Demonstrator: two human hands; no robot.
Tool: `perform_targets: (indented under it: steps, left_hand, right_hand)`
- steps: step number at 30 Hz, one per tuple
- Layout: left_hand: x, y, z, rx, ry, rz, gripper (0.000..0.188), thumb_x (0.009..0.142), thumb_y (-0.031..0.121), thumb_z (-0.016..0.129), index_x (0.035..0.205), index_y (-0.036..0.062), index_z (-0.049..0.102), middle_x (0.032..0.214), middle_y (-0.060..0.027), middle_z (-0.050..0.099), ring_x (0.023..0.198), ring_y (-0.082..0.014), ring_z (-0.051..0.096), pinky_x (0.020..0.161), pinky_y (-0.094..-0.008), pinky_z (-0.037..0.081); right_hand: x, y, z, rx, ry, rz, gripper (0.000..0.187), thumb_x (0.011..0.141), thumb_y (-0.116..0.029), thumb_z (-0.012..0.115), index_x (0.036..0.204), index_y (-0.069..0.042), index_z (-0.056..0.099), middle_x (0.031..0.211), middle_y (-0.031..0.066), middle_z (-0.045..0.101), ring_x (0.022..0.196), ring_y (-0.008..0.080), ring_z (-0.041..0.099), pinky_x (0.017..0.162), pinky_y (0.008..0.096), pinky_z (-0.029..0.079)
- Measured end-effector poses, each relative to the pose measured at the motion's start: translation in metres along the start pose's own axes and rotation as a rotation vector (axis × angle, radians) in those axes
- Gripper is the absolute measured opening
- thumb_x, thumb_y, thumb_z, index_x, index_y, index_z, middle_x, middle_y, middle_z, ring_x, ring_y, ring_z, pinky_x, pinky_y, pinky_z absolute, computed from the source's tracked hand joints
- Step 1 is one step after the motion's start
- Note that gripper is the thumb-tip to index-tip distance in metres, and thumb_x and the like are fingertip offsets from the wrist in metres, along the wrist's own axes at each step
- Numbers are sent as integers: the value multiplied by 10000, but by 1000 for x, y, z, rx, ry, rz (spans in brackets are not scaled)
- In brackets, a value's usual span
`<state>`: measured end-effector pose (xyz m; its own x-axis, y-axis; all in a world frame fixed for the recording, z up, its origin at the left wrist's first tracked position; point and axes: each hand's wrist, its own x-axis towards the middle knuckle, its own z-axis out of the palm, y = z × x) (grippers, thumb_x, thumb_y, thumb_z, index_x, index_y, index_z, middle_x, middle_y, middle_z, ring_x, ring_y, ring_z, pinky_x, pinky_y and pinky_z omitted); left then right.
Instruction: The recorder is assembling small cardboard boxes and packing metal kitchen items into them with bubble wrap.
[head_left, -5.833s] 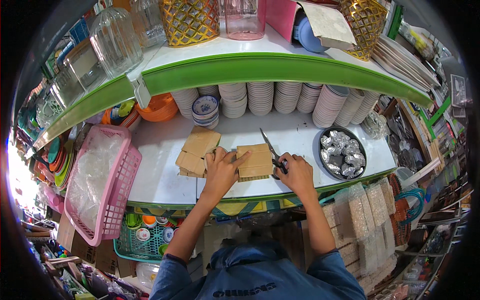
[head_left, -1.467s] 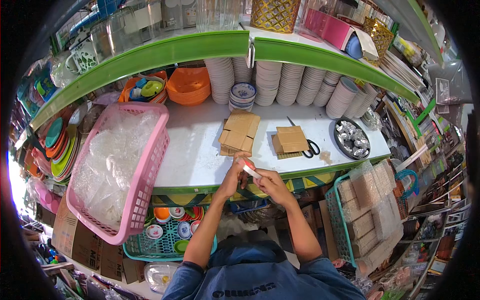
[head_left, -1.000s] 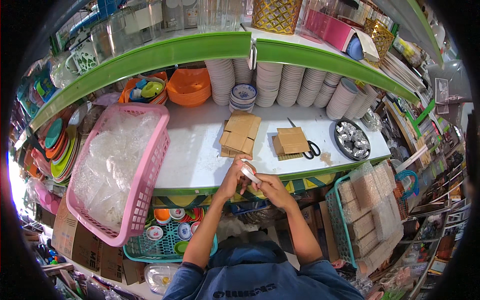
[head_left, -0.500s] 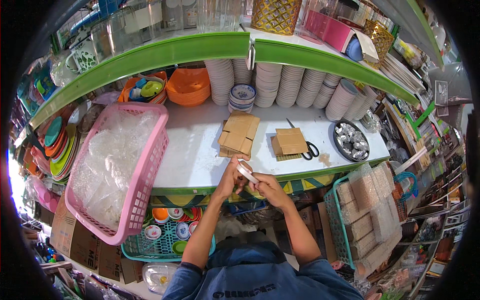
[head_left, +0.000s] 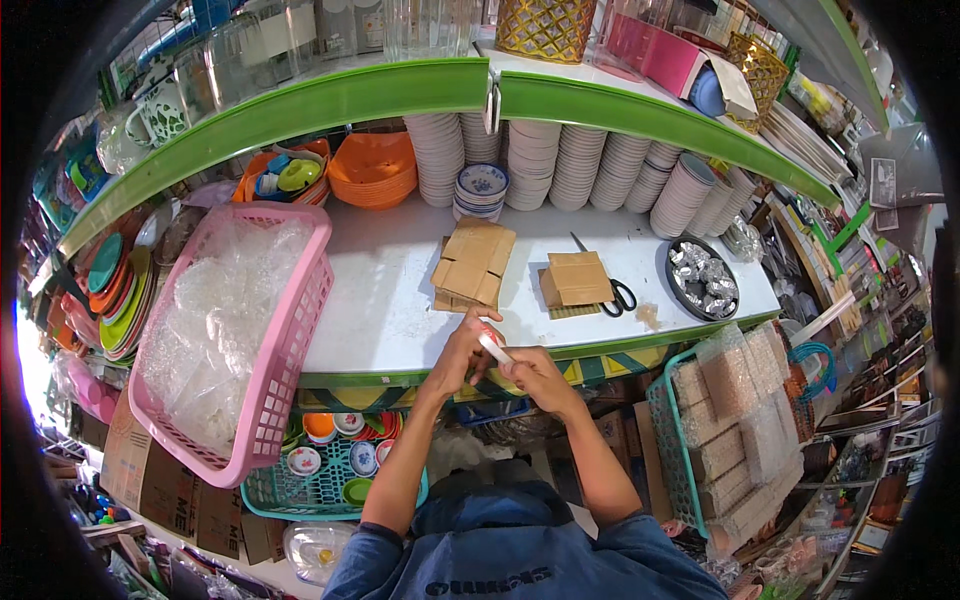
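Observation:
A narrow roll of pale tape (head_left: 494, 348) sits between my hands at the front edge of the white shelf. My left hand (head_left: 460, 352) is closed around the roll, with a reddish inner side showing beside the fingers. My right hand (head_left: 538, 378) is closed too, its thumb and fingers pinching at the roll's lower right edge; whether a tape end is lifted there is too small to tell. Just beyond my left fingers lie folded brown cardboard pieces (head_left: 474, 262). Farther right is a smaller folded cardboard piece (head_left: 578, 279), with black-handled scissors (head_left: 622, 298) partly under it.
A pink basket (head_left: 318, 300) of clear plastic wrap stands left. A dark bowl (head_left: 672, 290) holds foil-like silvery pieces at right. White bowl stacks (head_left: 532, 165) and orange bowls (head_left: 373, 170) line the back. Below are teal baskets, one with bubble-wrapped packs (head_left: 725, 455). A green shelf edge (head_left: 330, 100) hangs above.
The tape roll has turned slightly in my hands, showing more of its reddish inner side. Both hands stay nearly in place, and the view has shifted a little.

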<state>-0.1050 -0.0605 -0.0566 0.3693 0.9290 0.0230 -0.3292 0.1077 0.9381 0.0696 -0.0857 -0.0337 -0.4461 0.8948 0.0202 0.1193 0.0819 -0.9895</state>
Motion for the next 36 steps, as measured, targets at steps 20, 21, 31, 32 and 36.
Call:
perform_targets:
  steps: [20, 21, 31, 32, 36]
  left_hand:
    - [-5, 0, 11, 422, 66, 281, 444, 936, 435, 530, 1196, 88, 436, 782, -31, 560, 501, -93, 484, 396, -235, 372]
    - [-5, -1, 11, 403, 81, 247, 433, 919, 408, 556, 1184, 85, 442, 755, -28, 553, 500, -90, 489, 396, -240, 373]
    - [-4, -11, -2, 5, 0, 89, 424, 985, 459, 413, 1211, 102, 452, 811, -23, 538, 541, -87, 462, 417, -228, 390]
    - [-4, -11, -2, 5, 1, 90, 424, 985, 459, 413, 1211, 102, 452, 811, -23, 538, 541, -87, 462, 417, -228, 390]
    - [-5, -7, 4, 34, -4, 158, 424, 991, 460, 423, 1249, 126, 388, 960, -54, 539, 617, -99, 505, 457, -239, 424]
  right_hand:
    - [-1, 1, -2, -105, 97, 9, 314, 890, -214, 521, 693, 31, 504, 566, -6, 379, 556, 92, 346, 511, 309, 286]
    - [-2, -3, -2, -149, 130, 22, 317, 891, -202, 514, 676, 30, 497, 553, -11, 366, 551, 89, 342, 510, 305, 280]
    - [-6, -7, 6, 123, 0, 4, 178, 882, -128, 455, 800, 3, 542, 661, -43, 406, 572, 47, 329, 507, 234, 265]
    - [-6, -10, 8, 146, 23, 2, 178, 879, -128, 458, 800, 6, 545, 663, -38, 407, 580, 55, 337, 518, 239, 282]
    - [-1, -7, 4, -139, 132, -104, 244, 886, -194, 527, 818, 26, 609, 636, 30, 497, 588, 109, 431, 545, 290, 351]
